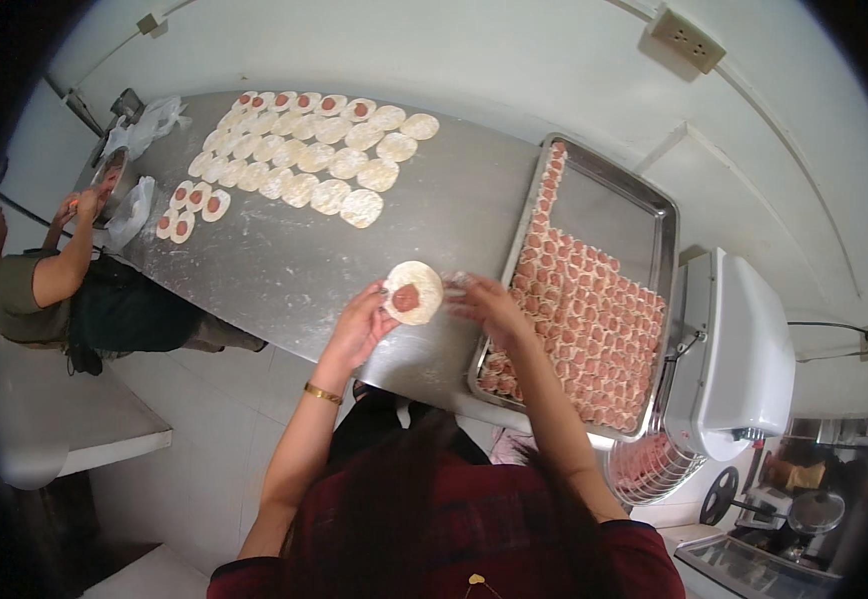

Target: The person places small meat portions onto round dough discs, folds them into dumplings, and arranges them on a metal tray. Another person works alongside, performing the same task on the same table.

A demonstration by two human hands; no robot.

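Observation:
My left hand (358, 324) holds a round, floured dough wrapper (426, 278) by its left edge, above the front of the steel table. A lump of pink meat filling (406, 299) sits on the wrapper, which is flat and unfolded. Just to its right, my right hand (496, 311) has its fingers stretched toward the wrapper, apart from it and slightly blurred. To the right of that hand lies a metal tray (670, 205) with tightly packed rows of small dumplings (584, 324), pink filling showing on top. Its upper middle is bare.
Rows of wrappers (299, 156) lie at the table's far left, some topped with meat. Several filled ones (182, 196) form a separate group. A co-worker (39, 285) reaches into a metal bowl (119, 190) beside plastic bags. A white mixer (744, 354) stands right of the tray.

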